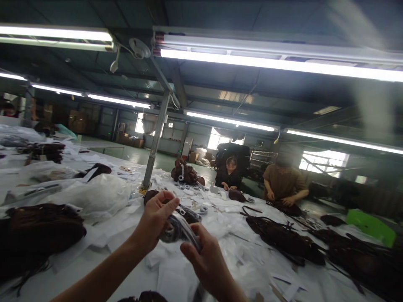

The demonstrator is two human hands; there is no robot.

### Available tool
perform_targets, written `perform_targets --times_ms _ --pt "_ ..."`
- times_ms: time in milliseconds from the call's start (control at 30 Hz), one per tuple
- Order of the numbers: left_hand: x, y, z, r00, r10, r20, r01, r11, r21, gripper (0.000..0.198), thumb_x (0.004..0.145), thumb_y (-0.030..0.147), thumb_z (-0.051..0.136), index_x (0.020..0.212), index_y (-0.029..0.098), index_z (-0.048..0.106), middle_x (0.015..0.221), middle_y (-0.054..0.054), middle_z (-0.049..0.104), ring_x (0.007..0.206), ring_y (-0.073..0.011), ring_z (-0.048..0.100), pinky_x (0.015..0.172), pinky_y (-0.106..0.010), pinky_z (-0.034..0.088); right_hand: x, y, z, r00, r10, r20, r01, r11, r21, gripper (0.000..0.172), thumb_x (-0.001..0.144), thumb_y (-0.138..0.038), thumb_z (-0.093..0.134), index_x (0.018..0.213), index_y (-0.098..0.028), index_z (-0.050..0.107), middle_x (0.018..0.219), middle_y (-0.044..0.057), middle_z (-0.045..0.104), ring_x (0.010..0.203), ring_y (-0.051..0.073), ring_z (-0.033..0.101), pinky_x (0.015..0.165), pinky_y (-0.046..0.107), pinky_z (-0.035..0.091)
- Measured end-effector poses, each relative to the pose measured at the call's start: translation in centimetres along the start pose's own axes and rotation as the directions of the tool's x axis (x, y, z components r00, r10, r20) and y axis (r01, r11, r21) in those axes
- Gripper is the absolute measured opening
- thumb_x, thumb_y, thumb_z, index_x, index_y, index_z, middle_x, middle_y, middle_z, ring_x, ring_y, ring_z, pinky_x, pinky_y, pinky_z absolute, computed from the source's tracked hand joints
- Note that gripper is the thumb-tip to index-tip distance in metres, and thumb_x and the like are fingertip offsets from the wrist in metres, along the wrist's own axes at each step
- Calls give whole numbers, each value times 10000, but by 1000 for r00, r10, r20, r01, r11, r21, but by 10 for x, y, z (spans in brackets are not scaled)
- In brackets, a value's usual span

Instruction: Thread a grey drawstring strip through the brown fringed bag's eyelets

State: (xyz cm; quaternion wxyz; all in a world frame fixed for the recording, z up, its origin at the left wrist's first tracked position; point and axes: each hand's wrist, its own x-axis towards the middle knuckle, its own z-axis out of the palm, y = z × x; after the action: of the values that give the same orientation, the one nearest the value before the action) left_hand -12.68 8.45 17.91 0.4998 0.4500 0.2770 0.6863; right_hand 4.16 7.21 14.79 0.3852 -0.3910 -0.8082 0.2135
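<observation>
My left hand (156, 218) is closed, thumb and fingers pinching the upper end of a shiny grey strip (186, 230). Lower down, my right hand (209, 258) grips the same strip between thumb and fingers. The strip slants between the two hands above the table, and its exact material is hard to make out. Just behind it, near my left fingers, is a coiled greyish roll (171, 235), partly hidden. Beyond my hands lies a dark brown item with pale rings (189, 214), its near side covered by the strip and my fingers.
White paper and plastic film cover the table (176, 277). Dark brown bags (283, 239) lie at right, another brown bag (44, 230) at left. A metal post (156, 142) rises from the table. Two people (285, 182) work across it. A green bin (371, 226) stands far right.
</observation>
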Motion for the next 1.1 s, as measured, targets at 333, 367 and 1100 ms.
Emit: perform_targets --times_ms 333,367,1100 --pt "24 -35 -29 980 -37 -196 29 999 -41 404 652 440 765 810 228 460 481 135 377 319 -26 300 288 -102 276 -29 110 14 992 -35 123 47 994 -98 747 742 -716 489 1213 -138 516 1050 179 655 924 293 632 800 392 492" --pt "21 -38 -23 990 -41 -134 44 999 19 397 675 465 743 821 231 457 478 134 376 322 -28 293 292 -104 270 -23 99 7 996 -46 76 50 997 -58 813 752 -694 507 1329 -128 416 1200 208 593 1083 310 577 909 424 451" --pt "-13 -69 -18 948 -158 276 29 907 420 410 749 554 636 931 194 562 529 58 505 435 -103 430 407 -179 284 -2 63 42 997 -46 61 68 889 -452 150 847 -255 521 912 -151 609 657 80 697 571 229 655 476 249 312"
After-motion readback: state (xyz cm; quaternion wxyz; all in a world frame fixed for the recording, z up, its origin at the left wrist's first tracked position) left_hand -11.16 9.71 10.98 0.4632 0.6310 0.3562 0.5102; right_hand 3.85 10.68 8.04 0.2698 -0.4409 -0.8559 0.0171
